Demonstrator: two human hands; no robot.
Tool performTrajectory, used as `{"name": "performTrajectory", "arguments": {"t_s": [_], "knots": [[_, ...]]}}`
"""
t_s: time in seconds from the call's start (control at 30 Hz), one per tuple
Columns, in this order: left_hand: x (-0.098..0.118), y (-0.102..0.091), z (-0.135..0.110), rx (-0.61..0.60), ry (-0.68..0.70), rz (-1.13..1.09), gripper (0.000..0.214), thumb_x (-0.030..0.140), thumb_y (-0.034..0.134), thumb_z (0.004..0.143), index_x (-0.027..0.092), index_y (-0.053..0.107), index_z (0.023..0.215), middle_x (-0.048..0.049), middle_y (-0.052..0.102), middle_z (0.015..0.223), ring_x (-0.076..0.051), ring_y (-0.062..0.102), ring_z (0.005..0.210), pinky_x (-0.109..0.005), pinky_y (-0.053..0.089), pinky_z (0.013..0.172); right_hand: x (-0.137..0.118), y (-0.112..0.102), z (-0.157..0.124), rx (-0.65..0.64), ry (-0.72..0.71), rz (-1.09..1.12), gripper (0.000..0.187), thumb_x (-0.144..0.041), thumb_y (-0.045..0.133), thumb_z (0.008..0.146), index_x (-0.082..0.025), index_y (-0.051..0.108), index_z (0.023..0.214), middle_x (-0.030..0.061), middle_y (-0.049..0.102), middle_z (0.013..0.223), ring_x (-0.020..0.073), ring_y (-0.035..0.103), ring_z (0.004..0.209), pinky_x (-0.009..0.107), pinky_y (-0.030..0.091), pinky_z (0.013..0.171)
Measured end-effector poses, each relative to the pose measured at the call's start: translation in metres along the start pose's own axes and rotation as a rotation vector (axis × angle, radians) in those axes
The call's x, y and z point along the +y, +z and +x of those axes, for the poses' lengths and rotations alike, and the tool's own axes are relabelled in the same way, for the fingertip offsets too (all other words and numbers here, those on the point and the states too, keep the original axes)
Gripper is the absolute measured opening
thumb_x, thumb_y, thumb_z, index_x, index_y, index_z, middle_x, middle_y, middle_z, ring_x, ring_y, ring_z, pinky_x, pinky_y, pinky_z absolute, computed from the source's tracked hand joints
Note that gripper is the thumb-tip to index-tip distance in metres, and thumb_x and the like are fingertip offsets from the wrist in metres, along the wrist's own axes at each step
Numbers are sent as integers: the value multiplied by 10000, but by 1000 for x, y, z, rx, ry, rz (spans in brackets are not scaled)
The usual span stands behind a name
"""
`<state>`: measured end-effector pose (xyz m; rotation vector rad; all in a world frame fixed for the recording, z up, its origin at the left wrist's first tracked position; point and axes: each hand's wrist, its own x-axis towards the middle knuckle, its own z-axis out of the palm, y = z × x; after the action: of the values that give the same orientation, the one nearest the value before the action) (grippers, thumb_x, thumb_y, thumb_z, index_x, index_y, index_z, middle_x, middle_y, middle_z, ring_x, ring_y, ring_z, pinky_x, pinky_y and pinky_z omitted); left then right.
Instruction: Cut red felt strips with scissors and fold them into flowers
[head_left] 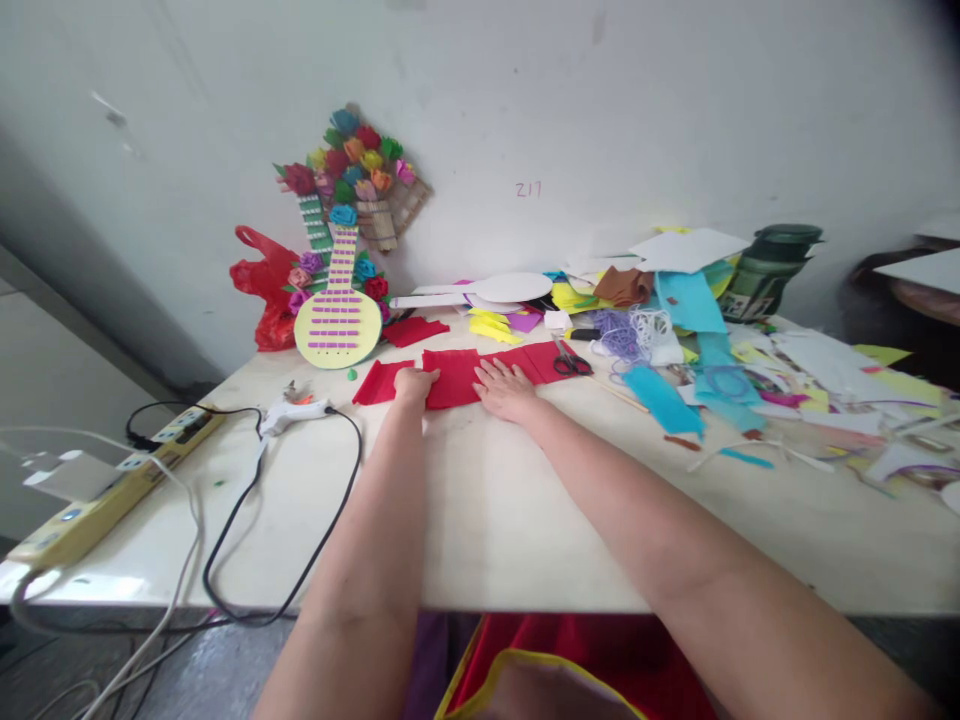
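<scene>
A long strip of red crepe paper [454, 375] lies flat on the white table [495, 510]. My left hand [415, 385] rests on its left part with the fingers curled under, pressing the paper. My right hand [506, 388] lies flat on the strip's middle, fingers stretched out and spread. Black-handled scissors [571, 362] sit on the strip's right end, just right of my right hand.
A glue gun [289, 412] with a black cord and a yellow power strip [112, 480] lie at the left. A paper guitar with flowers [339, 300] leans on the wall. Coloured paper scraps [697, 350] and a green jar [772, 270] crowd the right side.
</scene>
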<state>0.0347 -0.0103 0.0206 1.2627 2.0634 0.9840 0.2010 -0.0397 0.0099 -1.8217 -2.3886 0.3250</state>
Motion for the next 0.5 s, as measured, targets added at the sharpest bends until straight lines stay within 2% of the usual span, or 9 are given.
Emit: {"name": "performTrajectory", "arguments": {"t_s": [0.2, 0.3, 0.4, 0.5], "knots": [[1, -2, -3, -15, -6, -16, 191, 310, 667, 624, 152, 562, 647, -81, 647, 796, -217, 617, 821, -241, 462, 617, 7, -4, 1, 26, 52, -21, 555, -380, 201, 879, -164, 230, 1389, 14, 108, 1477, 213, 65, 1345, 420, 62, 1065], [2, -3, -4, -8, -14, -22, 188, 309, 665, 630, 149, 572, 667, -82, 650, 808, -223, 617, 839, -238, 464, 620, 8, -7, 1, 118, 80, -48, 549, -346, 235, 871, -120, 276, 1370, 50, 125, 1474, 237, 73, 1341, 424, 70, 1062], [1, -2, -4, -17, -4, -41, 190, 309, 662, 638, 142, 591, 694, -86, 654, 809, -224, 621, 831, -240, 468, 621, 2, -6, 0, 254, -15, -59, 538, -345, 238, 872, -128, 295, 1362, 48, 133, 1474, 225, 79, 1340, 407, 50, 1066], [1, 1, -3, -20, 24, -35, 177, 293, 658, 653, 142, 615, 734, -77, 659, 773, -205, 627, 799, -235, 471, 636, -9, 0, 1, 265, -166, -47, 542, -372, 215, 878, -163, 270, 1375, 20, 128, 1475, 194, 68, 1343, 393, 34, 1072]]}}
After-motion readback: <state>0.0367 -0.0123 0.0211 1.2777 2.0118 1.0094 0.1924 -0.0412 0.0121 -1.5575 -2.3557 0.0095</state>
